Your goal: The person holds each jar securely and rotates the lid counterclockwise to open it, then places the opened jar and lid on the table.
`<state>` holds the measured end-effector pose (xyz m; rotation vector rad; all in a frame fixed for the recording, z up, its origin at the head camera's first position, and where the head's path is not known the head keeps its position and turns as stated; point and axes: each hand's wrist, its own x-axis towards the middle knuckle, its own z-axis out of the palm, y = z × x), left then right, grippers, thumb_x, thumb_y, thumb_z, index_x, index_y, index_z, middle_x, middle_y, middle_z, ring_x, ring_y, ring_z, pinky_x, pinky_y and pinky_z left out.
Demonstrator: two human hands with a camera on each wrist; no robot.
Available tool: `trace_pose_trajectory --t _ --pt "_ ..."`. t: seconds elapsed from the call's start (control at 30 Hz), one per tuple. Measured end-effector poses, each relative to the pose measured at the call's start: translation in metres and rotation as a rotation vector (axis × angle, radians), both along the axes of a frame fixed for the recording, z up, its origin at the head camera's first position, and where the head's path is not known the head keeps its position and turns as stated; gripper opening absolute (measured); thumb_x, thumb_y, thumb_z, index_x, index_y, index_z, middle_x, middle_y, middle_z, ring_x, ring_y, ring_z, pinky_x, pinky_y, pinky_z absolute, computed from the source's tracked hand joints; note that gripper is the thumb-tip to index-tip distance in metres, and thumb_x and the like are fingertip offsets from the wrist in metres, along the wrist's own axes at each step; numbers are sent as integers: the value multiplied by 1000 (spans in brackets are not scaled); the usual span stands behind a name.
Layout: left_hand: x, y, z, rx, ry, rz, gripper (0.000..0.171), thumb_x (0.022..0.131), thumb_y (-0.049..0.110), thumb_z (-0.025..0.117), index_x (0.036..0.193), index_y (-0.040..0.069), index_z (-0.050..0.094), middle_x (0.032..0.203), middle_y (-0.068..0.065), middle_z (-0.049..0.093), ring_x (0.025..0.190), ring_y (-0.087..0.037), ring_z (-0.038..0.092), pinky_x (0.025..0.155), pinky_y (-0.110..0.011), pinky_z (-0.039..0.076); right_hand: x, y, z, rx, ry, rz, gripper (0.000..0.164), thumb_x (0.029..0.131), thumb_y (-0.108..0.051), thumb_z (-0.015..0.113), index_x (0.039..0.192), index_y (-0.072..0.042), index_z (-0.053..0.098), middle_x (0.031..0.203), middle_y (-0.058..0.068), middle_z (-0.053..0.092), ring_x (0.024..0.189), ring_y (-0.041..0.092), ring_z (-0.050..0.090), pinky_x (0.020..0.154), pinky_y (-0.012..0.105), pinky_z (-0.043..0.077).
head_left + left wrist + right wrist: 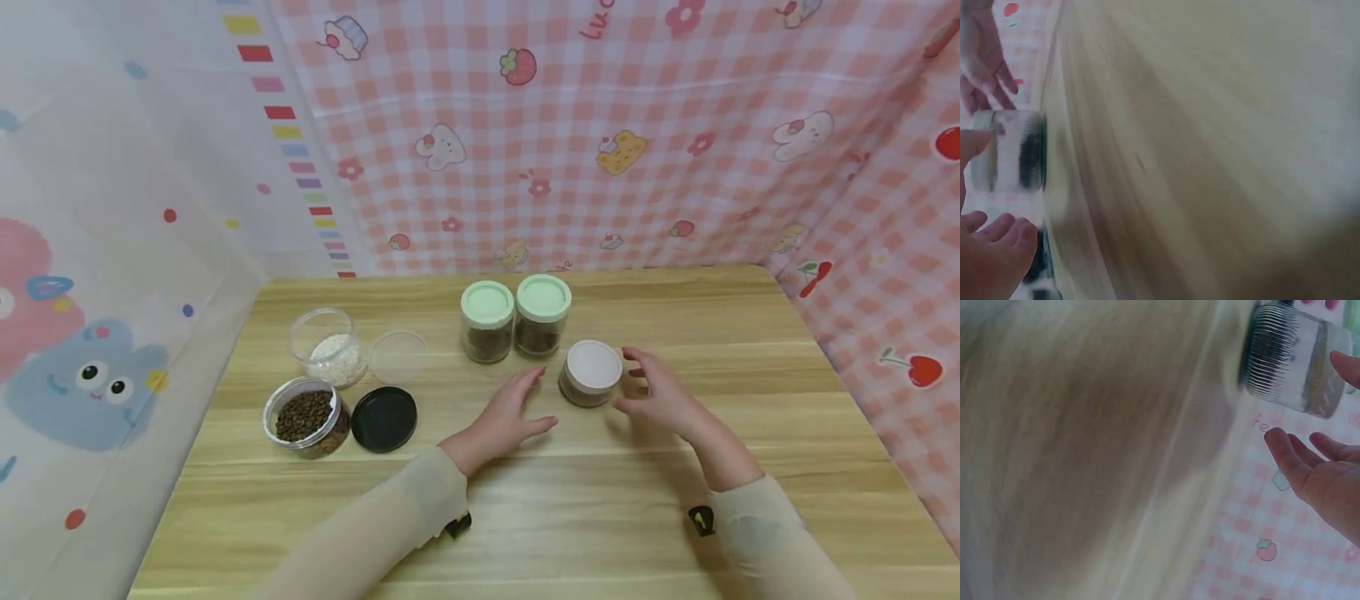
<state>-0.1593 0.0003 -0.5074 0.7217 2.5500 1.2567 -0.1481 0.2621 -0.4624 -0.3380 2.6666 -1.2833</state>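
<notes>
A clear jar with a white lid [592, 367] stands upright on the table between my two hands; dark contents show low in it in the right wrist view. My left hand [504, 421] is spread on its left side, thumb apart from the fingers, holding nothing. Close by the jar's right side is my right hand [663, 396], fingers parted and loosely bent, with nothing in its grasp. Just behind stand two jars with pale green lids, the left one [487, 321] and the right one [542, 315], both with dark contents.
At the left, an open jar of coffee beans [306, 417] stands before an open jar of white grains [330, 350]. A black lid [384, 419] and a clear lid [399, 357] lie beside them. A checked cloth [555, 142] hangs behind the wooden table [570, 533].
</notes>
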Motion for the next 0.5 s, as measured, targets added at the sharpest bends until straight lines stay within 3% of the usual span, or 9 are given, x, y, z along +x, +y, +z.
trace_pose_trajectory --t 0.1,0.23,0.5 --pt "-5 18 0 -34 0 28 81 84 27 71 148 8 26 147 -11 39 134 -24 40 111 -37 32 -3 1 -5 -32 -20 14 77 80 0 71 140 13 26 140 34 32 120 52 43 97 60 41" --pt "-10 34 2 -28 19 114 81 83 23 72 148 6 27 149 -12 37 132 -24 42 110 -36 35 -7 0 -10 -71 -26 30 73 79 2 71 139 11 31 138 34 36 117 51 47 95 58 43" --pt "-15 49 10 -30 10 182 74 81 22 75 142 2 38 145 -13 43 133 -25 41 110 -35 35 -11 -4 -10 -67 -54 27 72 80 2 69 140 11 30 140 34 35 117 50 47 96 58 43"
